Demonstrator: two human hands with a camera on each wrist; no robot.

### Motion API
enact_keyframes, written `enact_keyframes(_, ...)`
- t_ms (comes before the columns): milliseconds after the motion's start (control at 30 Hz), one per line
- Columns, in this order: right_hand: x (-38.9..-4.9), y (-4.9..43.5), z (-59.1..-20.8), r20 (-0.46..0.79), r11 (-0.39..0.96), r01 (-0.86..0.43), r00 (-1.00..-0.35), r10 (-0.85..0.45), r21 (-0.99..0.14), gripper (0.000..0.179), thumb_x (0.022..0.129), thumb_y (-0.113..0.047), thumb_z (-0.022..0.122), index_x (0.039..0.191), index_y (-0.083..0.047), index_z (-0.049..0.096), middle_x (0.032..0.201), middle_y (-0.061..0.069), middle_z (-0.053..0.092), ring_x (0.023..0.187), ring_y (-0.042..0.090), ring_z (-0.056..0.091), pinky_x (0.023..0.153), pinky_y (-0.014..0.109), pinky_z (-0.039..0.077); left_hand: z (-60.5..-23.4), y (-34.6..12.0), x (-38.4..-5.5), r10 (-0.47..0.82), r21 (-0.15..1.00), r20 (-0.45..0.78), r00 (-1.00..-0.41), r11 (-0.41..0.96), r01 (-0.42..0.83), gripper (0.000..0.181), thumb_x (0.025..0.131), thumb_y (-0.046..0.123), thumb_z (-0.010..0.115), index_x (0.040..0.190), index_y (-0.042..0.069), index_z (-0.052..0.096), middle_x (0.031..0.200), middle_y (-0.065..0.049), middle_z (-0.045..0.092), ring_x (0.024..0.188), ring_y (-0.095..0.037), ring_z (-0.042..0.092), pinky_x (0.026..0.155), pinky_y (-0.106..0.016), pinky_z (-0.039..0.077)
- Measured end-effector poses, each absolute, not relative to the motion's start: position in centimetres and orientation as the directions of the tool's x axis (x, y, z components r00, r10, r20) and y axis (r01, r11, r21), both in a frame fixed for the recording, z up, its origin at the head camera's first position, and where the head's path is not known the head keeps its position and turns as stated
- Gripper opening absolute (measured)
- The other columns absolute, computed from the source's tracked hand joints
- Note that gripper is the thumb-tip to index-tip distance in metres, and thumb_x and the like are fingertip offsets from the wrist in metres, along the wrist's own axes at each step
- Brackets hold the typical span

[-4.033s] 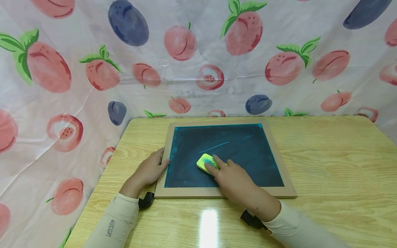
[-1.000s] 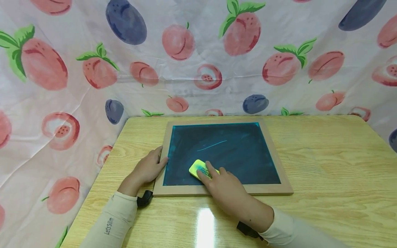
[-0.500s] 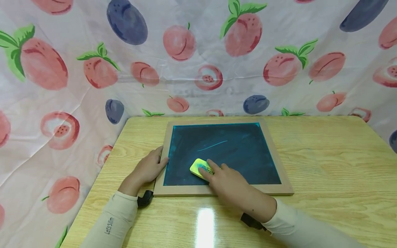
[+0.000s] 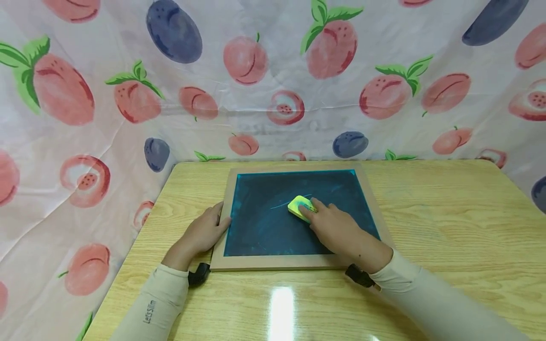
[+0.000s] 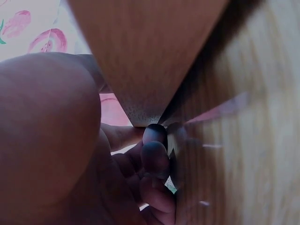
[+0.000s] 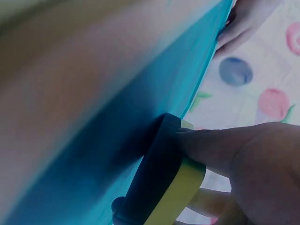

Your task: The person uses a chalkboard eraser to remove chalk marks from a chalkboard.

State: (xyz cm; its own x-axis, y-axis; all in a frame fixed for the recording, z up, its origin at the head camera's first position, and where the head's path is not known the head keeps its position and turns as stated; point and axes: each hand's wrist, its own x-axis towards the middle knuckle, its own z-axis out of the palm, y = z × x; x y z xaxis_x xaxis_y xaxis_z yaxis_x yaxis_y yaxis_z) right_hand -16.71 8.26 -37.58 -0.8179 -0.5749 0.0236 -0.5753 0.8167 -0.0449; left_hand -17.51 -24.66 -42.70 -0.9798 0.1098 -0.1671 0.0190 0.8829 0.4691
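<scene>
"Counting first: what is found between and about the hands?"

"One framed blackboard (image 4: pixel 264 239), on one counter (image 4: pixel 452 237). One yellow eraser (image 4: pixel 298 203). One pale blue line (image 4: pixel 279 205), starting between the hands and partly covered by the eraser. Two black pieces (image 4: pixel 198 275), one at each wrist. One fruit-printed cloth (image 4: pixel 320 111) beyond both hands."

"Condition of the hands?"

"Right hand (image 4: pixel 337 230): pinching the eraser over the blackboard's dark face. Left hand (image 4: pixel 204 230): gripping the frame on its own side, thumb on top."

"Differences between views?"

"The head view gives the eraser's lettered yellow top, and it alone shows the line. Only the right wrist view gives the eraser's dark pad (image 6: pixel 154 173); whether it lies flat, I cannot tell. Only the left wrist view shows the left fingertips (image 5: pixel 154 158), bent beside the frame's outer edge, near the counter."
</scene>
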Motion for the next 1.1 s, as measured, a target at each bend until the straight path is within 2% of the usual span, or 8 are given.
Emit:
enact_keyframes(167, -17.9, 9.2, -37.6, 0.046, 0.837, -0.547, -0.837, -0.545, -0.038, 0.046, 0.097, -0.013, 0.066, 0.142, -0.01, 0.057, 0.136, 0.031, 0.056, 0.097, 0.049, 0.067, 0.071, 0.053, 0.059, -42.6, -24.7, -17.3, 0.113, 0.474, -0.162, -0.98, 0.88, 0.023, 0.065, 0.107, 0.04, 0.042, 0.16, 0.009, 0.022, 0.128, -0.018, 0.057, 0.117, -0.035, 0.058, 0.093, -0.052, 0.047)
enact_keyframes(267, -18.5, 9.8, -37.6, 0.046, 0.851, -0.524, -0.851, -0.522, -0.043, 0.046, 0.097, -0.012, 0.065, 0.142, -0.01, 0.057, 0.135, 0.032, 0.056, 0.096, 0.048, 0.066, 0.07, 0.054, 0.058, -42.6, -24.7, -17.3, 0.11, 0.474, -0.162, -0.981, 0.881, 0.021, 0.065, 0.107, 0.04, 0.042, 0.16, 0.009, 0.022, 0.131, -0.018, 0.056, 0.115, -0.034, 0.058, 0.093, -0.052, 0.047)
enact_keyframes(433, -19.4, 10.9, -37.6, 0.035, 0.87, -0.491, -0.871, -0.49, -0.05, 0.046, 0.097, -0.011, 0.065, 0.142, -0.009, 0.056, 0.133, 0.033, 0.056, 0.093, 0.049, 0.066, 0.073, 0.055, 0.057, -42.6, -24.7, -17.3, 0.113, 0.478, -0.162, -0.98, 0.878, 0.022, 0.066, 0.107, 0.04, 0.043, 0.16, 0.008, 0.021, 0.143, -0.021, 0.05, 0.133, -0.041, 0.049, 0.102, -0.057, 0.043)
enact_keyframes(633, -20.3, 12.3, -37.6, 0.02, 0.89, -0.454, -0.891, -0.454, -0.044, 0.046, 0.097, -0.01, 0.064, 0.142, -0.008, 0.056, 0.131, 0.035, 0.056, 0.093, 0.05, 0.066, 0.077, 0.056, 0.057, -42.6, -24.7, -17.3, 0.111, 0.476, -0.163, -0.98, 0.879, 0.02, 0.065, 0.107, 0.039, 0.043, 0.16, 0.008, 0.021, 0.143, -0.022, 0.051, 0.129, -0.04, 0.051, 0.101, -0.057, 0.044)
enact_keyframes(767, -20.5, 12.8, -37.6, 0.022, 0.895, -0.444, -0.896, -0.444, -0.044, 0.046, 0.097, -0.01, 0.065, 0.142, -0.008, 0.056, 0.127, 0.035, 0.058, 0.097, 0.052, 0.065, 0.078, 0.058, 0.056, -42.6, -24.7, -17.2, 0.112, 0.479, -0.163, -0.98, 0.878, 0.02, 0.065, 0.107, 0.039, 0.043, 0.16, 0.008, 0.021, 0.149, -0.022, 0.046, 0.14, -0.044, 0.04, 0.106, -0.06, 0.039)
enact_keyframes(900, -20.6, 12.9, -37.7, 0.019, 0.895, -0.443, -0.897, -0.442, -0.052, 0.047, 0.097, -0.009, 0.065, 0.142, -0.009, 0.056, 0.126, 0.035, 0.059, 0.097, 0.052, 0.065, 0.077, 0.059, 0.056, -42.7, -24.7, -17.3, 0.112, 0.48, -0.159, -0.981, 0.877, 0.022, 0.065, 0.107, 0.039, 0.043, 0.16, 0.008, 0.022, 0.142, -0.021, 0.051, 0.13, -0.041, 0.05, 0.099, -0.057, 0.044)
enact_keyframes(1100, -20.8, 12.8, -37.6, 0.0, 0.903, -0.427, -0.904, -0.428, -0.055, 0.048, 0.097, -0.01, 0.064, 0.144, -0.011, 0.055, 0.134, 0.034, 0.055, 0.105, 0.054, 0.063, 0.083, 0.062, 0.054, -42.6, -24.7, -17.3, 0.112, 0.48, -0.159, -0.981, 0.877, 0.023, 0.065, 0.107, 0.039, 0.043, 0.16, 0.008, 0.022, 0.147, -0.022, 0.048, 0.136, -0.042, 0.046, 0.102, -0.058, 0.042)
